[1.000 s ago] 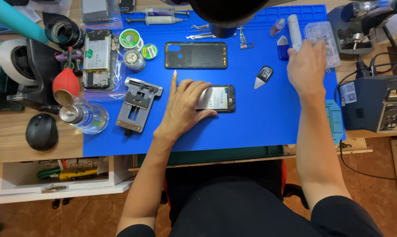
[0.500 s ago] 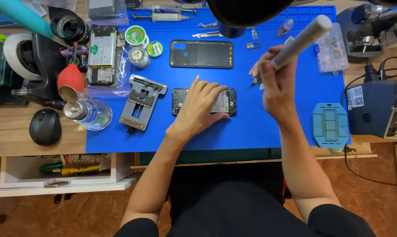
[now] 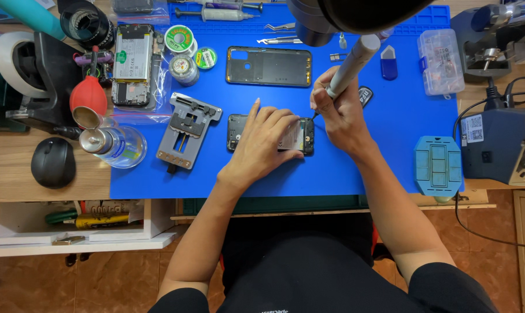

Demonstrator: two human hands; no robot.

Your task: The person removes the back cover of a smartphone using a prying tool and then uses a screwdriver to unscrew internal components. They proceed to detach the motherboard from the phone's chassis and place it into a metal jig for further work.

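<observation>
Blue mat (image 3: 361, 174) – L hand (image 3: 268, 142) flat on phone (image 3: 304, 136); R hand (image 3: 338, 113) grips screwdriver (image 3: 352, 66), back cover (image 3: 268, 66) behind.

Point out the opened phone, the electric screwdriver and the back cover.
opened phone (image 3: 236, 130), head view, bare left end.
electric screwdriver (image 3: 352, 64), head view, mid barrel.
back cover (image 3: 268, 66), head view, inner middle.

Wooden desk (image 3: 19, 174) under blue mat (image 3: 355, 168), opened phone (image 3: 271, 133) mid-mat, black back cover (image 3: 268, 66) toward far edge, grey metal clamp (image 3: 188, 132) left of phone, clear parts box (image 3: 440, 61) near far right corner, black mouse (image 3: 52, 162) on wood at left edge
</observation>
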